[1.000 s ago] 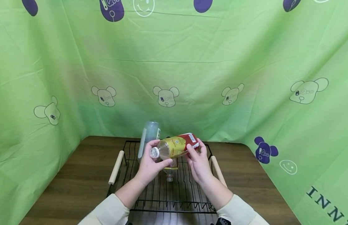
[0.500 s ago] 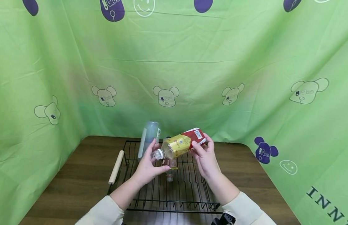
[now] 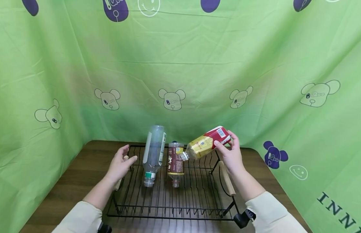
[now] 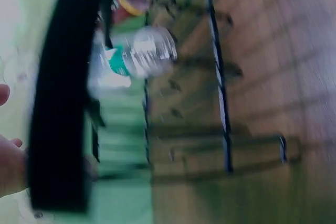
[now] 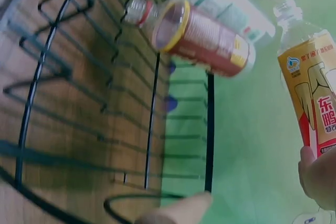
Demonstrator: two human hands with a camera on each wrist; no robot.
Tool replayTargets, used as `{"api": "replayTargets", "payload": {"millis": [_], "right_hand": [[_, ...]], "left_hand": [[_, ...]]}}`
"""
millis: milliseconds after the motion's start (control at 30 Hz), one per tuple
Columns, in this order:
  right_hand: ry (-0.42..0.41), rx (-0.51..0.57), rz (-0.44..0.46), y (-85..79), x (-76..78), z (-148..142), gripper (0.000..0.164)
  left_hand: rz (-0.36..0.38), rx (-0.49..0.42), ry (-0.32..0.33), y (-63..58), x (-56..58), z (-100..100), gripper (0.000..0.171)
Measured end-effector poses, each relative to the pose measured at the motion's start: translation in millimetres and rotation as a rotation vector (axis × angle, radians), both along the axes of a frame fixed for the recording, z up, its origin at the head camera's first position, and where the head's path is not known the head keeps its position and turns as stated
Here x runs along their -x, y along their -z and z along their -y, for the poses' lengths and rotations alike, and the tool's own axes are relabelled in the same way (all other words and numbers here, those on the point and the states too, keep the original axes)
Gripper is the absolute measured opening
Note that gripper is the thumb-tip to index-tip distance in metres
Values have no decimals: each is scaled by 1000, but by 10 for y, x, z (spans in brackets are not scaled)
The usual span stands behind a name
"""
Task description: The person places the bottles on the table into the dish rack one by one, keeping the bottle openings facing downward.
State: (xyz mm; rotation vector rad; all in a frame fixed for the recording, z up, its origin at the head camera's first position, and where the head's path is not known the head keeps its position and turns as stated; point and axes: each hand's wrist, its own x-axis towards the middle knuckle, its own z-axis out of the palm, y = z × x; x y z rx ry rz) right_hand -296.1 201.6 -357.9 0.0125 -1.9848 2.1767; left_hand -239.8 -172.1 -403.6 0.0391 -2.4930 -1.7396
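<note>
My right hand pinches the base end of a plastic bottle with a yellow and red label. The bottle is held tilted above the rack, its uncapped neck pointing down and left. Out at the left side, my left hand holds nothing, its fingers apart beside the rack's left wooden handle. Two more bottles lean neck-down in the rack: a clear one with a green band and a smaller one with a brown label. The held bottle's mouth overlaps the brown-labelled one in the head view.
The black wire rack stands on a brown wooden table. A second wooden handle is on its right, near my right forearm. Green printed cloth hangs behind and along both sides.
My left hand has let go of the bottle's neck and moved left. My right hand has carried the yellow and red bottle to the right. The two racked bottles have stayed put.
</note>
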Motion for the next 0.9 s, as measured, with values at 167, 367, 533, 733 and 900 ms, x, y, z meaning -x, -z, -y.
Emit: {"api": "replayTargets", "payload": {"millis": [167, 367, 533, 733, 900], "right_hand": [[0, -130, 15, 12, 59, -96, 74], [-32, -331, -16, 24, 125, -206, 77], [-79, -416, -17, 41, 169, -256, 80], [-156, -477, -33, 116, 236, -269, 82], [-220, -569, -55, 177, 267, -240, 82]], "left_hand": [[85, 81, 20, 154, 15, 196, 77], [181, 92, 36, 339, 38, 275, 84], [231, 89, 45, 418, 26, 304, 82], [223, 78, 55, 441, 17, 305, 79], [235, 69, 56, 444, 16, 305, 74]]}}
